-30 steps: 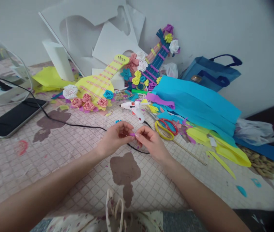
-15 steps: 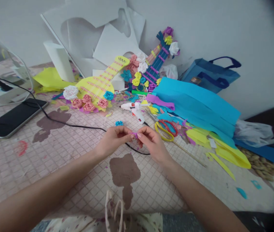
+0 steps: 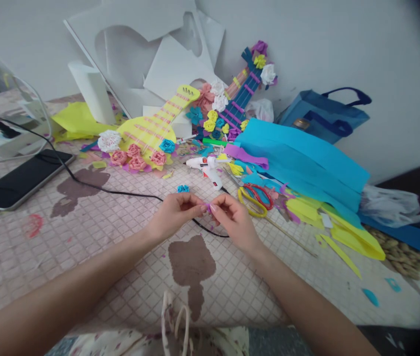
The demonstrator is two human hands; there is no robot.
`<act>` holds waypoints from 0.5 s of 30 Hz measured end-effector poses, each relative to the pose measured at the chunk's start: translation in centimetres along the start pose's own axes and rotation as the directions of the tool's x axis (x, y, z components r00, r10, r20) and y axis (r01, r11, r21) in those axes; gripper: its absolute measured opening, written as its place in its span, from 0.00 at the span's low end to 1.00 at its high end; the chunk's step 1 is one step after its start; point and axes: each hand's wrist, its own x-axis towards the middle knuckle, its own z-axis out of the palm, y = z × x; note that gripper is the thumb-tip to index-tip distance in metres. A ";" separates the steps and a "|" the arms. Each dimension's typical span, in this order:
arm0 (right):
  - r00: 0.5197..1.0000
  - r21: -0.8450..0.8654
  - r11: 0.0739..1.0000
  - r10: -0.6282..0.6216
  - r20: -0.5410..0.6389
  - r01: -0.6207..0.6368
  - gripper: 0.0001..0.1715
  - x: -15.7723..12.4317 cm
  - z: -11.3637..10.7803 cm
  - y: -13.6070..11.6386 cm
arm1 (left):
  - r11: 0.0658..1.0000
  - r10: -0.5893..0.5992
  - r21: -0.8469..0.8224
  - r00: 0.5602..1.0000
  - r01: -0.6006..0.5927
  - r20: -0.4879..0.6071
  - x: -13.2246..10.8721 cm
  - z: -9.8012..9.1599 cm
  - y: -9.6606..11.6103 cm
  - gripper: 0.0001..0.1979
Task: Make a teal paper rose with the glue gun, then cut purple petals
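Observation:
A small piece of purple paper (image 3: 208, 207) is pinched between the fingertips of my left hand (image 3: 176, 210) and my right hand (image 3: 234, 217), just above the table. Both hands are closed, and the fingers partly hide the paper. Just behind my left hand lies a small blue paper flower (image 3: 183, 189). A white glue gun (image 3: 208, 170) rests beyond my hands on its side. To the right of my right hand lie scissors with yellow handles (image 3: 252, 202) and a red-handled pair (image 3: 260, 194).
A black cable (image 3: 116, 193) crosses the table under my hands. Behind stand a yellow paper guitar (image 3: 150, 129) and a blue one (image 3: 236, 109), both with paper flowers. Blue sheets (image 3: 302, 158) and a thin stick (image 3: 291, 237) lie right; a phone (image 3: 20, 180) lies left.
The purple paper has shifted very slightly between my fingertips and looks a little more bunched. Both hands stay in nearly the same place.

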 end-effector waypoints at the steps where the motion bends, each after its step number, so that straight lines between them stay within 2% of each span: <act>1: 1.000 -0.006 1.000 -0.001 -0.002 0.001 0.09 0.0 0.0 0.0 | 1.000 0.006 -0.004 1.000 -0.006 -0.001 0.0 0.0 0.0 0.10; 15: 1.000 -0.022 1.000 -0.013 -0.009 0.013 0.08 -0.1 0.1 -0.2 | 0.999 0.016 0.047 1.000 -0.016 -0.003 0.1 -0.1 -0.1 0.12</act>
